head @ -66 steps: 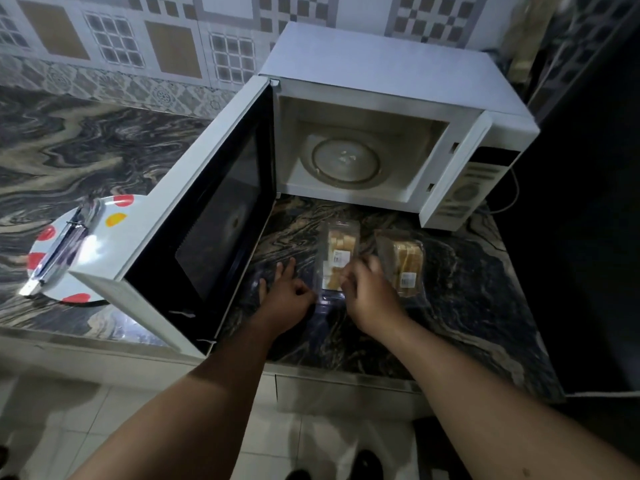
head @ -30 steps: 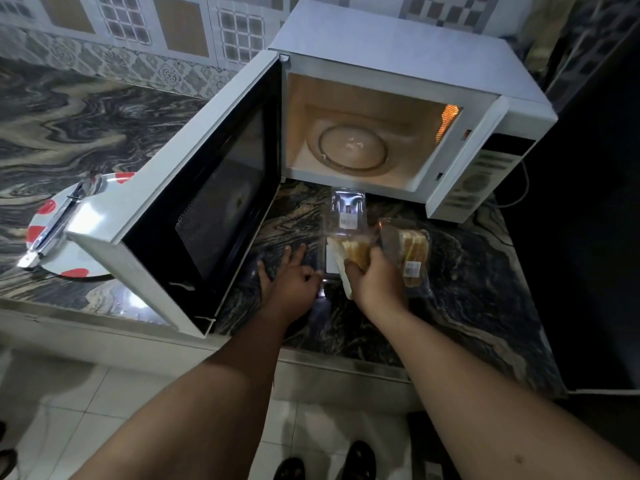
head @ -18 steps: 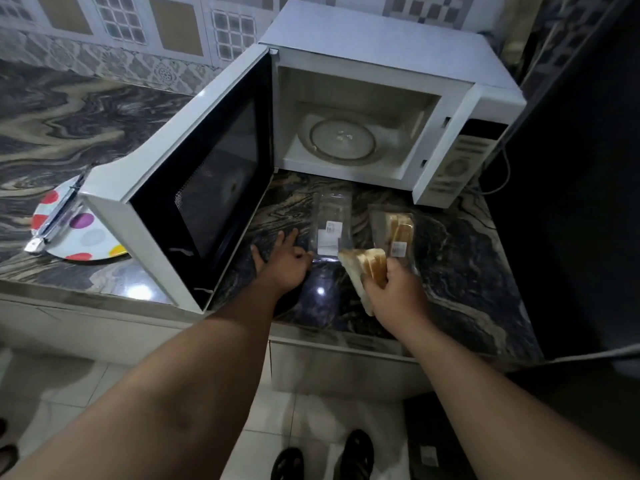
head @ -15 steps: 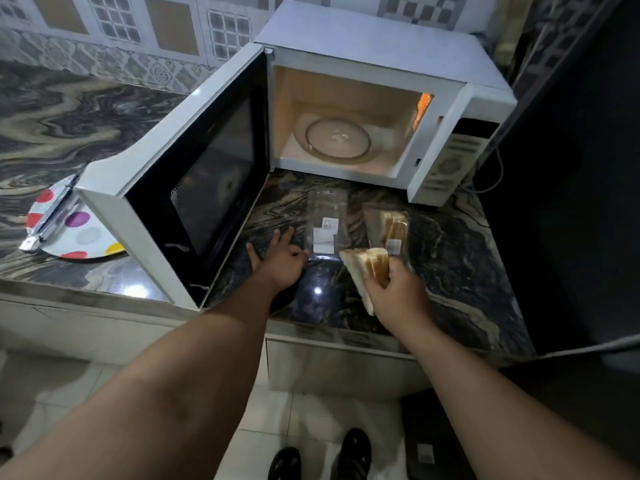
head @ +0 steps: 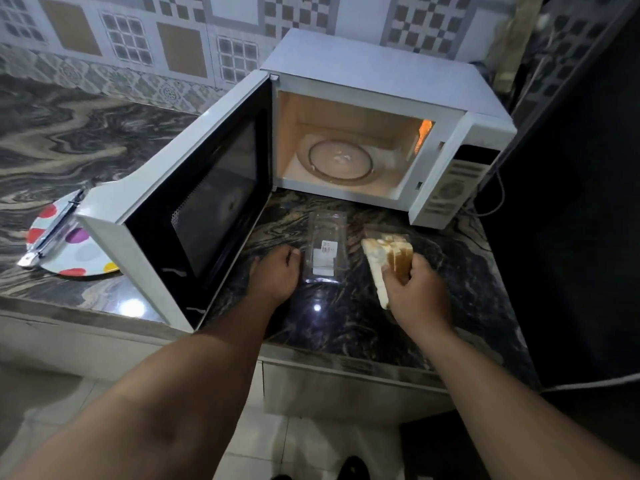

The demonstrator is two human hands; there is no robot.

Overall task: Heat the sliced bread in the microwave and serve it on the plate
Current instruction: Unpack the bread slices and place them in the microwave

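Far left I see the plate (head: 85, 252) with tongs (head: 52, 233) lying across it, half hidden behind the open door (head: 194, 206); it waits well apart from the bread, on the far side of that door; next, my left hand (head: 275, 271) rests on the counter (head: 460, 282) with its fingers loosely curled, holding nothing, just beside the empty wrapper (head: 325, 251); right of that, my right hand (head: 415, 289) grasps the bread (head: 388, 259) from below, thumb and fingers wrapped round the stack, lifted clear of the counter; the slices stand on edge, their long axis running from my palm up and away toward the oven; the cavity of the microwave (head: 381, 133) is lit, its turntable (head: 341, 159) bare, lying straight ahead and slightly left of the bread; so the right hand is the nearer one, and I judge the coming move to be a forward reach over the sill, wrist tipped to lay the slices flat.
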